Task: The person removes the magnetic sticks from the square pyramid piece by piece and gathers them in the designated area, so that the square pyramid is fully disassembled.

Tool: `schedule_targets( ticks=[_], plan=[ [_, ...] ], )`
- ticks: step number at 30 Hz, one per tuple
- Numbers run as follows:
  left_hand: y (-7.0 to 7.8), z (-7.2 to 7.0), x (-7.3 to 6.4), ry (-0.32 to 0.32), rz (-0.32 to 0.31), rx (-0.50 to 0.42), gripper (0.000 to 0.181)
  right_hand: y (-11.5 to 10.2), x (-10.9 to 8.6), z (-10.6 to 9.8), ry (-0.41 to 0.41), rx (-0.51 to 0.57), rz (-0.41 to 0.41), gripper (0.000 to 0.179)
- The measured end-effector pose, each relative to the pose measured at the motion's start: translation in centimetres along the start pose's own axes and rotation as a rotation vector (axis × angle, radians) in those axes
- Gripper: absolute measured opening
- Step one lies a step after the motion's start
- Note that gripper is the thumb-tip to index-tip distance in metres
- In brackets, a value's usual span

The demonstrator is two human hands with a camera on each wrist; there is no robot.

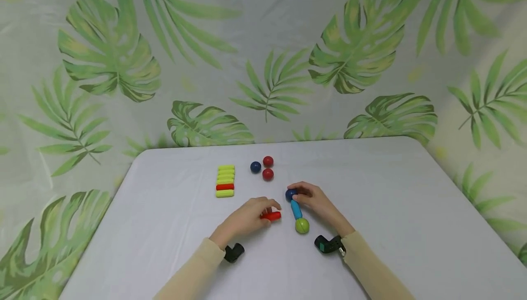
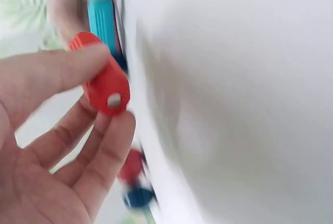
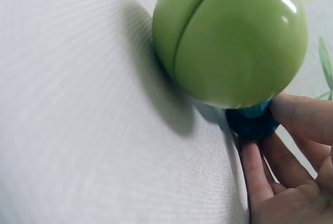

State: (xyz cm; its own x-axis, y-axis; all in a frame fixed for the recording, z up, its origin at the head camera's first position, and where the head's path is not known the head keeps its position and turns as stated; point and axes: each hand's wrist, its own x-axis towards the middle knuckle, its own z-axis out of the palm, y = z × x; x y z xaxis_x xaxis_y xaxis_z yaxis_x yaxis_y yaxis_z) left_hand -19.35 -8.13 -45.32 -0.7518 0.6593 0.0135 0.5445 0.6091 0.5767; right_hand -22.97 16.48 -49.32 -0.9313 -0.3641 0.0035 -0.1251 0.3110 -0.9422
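Observation:
My left hand (image 1: 252, 214) pinches a red rod (image 1: 271, 216) between thumb and fingers. In the left wrist view a small silvery dot shows on the end of this red rod (image 2: 108, 86). My right hand (image 1: 314, 200) grips a dark blue ball (image 1: 291, 194) with thumb and fingertips. A light blue rod (image 1: 296, 210) joins that ball to a green ball (image 1: 302, 226), which lies nearest me. The green ball (image 3: 231, 39) looms large in the right wrist view and hides much of the rod. The left hand's red rod is left of this joined piece.
Several yellow rods (image 1: 225, 193) and one red rod (image 1: 225, 186) lie in a stacked row at the left. Beyond the hands sit a dark blue ball (image 1: 255, 167) and two red balls (image 1: 268, 174). A leaf-patterned cloth (image 1: 271, 85) hangs behind the white table (image 1: 411, 199).

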Motion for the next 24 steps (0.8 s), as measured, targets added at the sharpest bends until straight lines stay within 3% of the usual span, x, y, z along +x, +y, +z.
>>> schedule_targets(
  ticks=[4,9,12,18,24],
  plan=[
    [-2.6,-1.7,-1.6,0.135,-0.156,0.002,0.021,-0.2,0.0,0.0,-0.002,0.002,-0.001,0.032],
    [-5.2,-3.2,-3.3,0.283,-0.305,0.097,0.022,-0.3,0.0,-0.1,-0.012,0.016,-0.013,0.031],
    [-6.0,-3.6,-3.8,0.324,-0.336,0.146,0.024,-0.4,0.1,-0.1,-0.007,0.018,-0.011,0.031],
    [-6.5,-3.8,-4.0,0.344,-0.356,0.190,0.025,-0.5,-0.1,0.1,0.031,-0.004,0.000,0.029],
    [-6.5,-3.9,-4.3,0.364,-0.325,0.188,0.028,-0.7,-0.8,0.1,0.135,-0.117,0.051,0.026]
  ],
)
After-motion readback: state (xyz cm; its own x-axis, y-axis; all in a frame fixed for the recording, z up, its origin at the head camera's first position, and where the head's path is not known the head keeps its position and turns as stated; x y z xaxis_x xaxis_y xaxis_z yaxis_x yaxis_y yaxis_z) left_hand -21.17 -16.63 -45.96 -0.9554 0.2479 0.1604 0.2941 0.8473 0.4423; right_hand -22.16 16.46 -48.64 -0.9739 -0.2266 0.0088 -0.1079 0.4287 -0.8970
